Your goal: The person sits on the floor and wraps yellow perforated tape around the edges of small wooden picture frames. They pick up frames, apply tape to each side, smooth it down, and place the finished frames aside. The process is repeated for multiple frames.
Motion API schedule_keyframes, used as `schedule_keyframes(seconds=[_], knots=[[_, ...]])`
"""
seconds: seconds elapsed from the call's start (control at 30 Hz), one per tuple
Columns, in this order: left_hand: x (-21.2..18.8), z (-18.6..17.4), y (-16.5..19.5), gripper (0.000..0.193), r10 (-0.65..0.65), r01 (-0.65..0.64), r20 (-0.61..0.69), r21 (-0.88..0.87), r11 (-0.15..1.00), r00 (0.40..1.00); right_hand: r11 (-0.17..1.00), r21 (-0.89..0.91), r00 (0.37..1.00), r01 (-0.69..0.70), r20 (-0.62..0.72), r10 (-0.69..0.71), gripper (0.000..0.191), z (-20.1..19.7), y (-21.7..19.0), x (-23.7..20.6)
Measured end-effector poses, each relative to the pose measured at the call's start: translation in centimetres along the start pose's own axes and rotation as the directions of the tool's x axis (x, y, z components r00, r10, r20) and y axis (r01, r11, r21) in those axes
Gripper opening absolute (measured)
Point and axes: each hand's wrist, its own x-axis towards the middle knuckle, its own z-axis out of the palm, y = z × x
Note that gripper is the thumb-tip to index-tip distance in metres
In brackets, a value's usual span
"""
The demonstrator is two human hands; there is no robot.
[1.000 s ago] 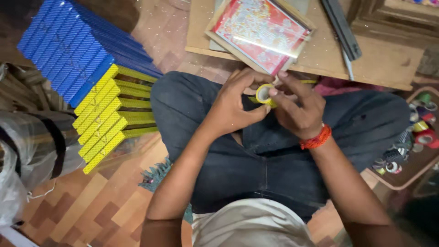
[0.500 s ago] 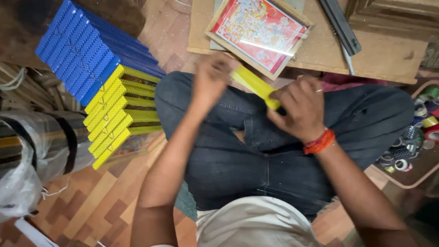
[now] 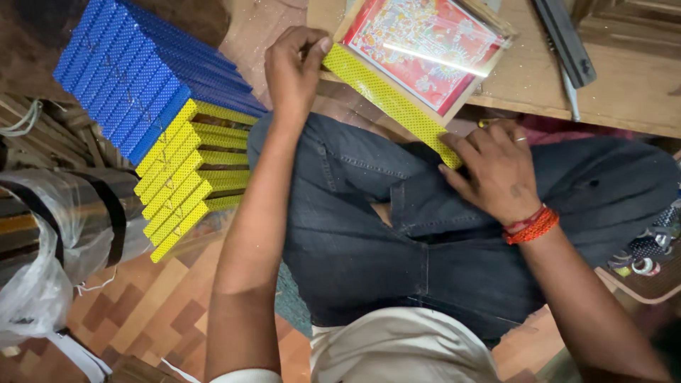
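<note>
A strip of yellow dotted tape ran stretched along the lower-left edge of a framed picture, which lay tilted on a low wooden board at about one o'clock in the view. The left hand pinched the tape's upper end, thumb and fingers closed together on it at the frame's corner, around eleven o'clock from the centre. The right hand pressed on the tape's lower end at about three o'clock, fingers spread; whether it held the roll underneath could not be told. An orange thread band circled that wrist. Both forearms reached over the person's dark jeans, legs crossed. At nine to ten o'clock lay a fanned stack of frames wrapped in blue and yellow dotted tape. Farther left, at eight o'clock, sat a bundle in clear plastic. A grey metal bar lay on the board at two o'clock.
</note>
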Motion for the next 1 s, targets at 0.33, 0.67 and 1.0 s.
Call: schedule_keyframes(seconds=[0.33,0.67,1.0], knots=[[0.3,0.5,0.3,0.007,0.046,-0.045,-0.012,0.044,0.998,0.999,0.999,-0.040,0.998,-0.034,0.048,0.036,0.051,-0.1,0.2,0.4],[0.3,0.6,0.7,0.009,0.132,-0.129,-0.001,0.181,0.975,0.991,0.996,-0.070,0.995,0.061,0.081,-0.055,0.056,0.0,-0.1,-0.1],[0.1,0.7,0.6,0.010,0.108,-0.108,0.012,0.127,0.986,0.994,0.997,-0.074,0.996,-0.008,0.092,0.015,0.055,0.2,1.0,0.1]])
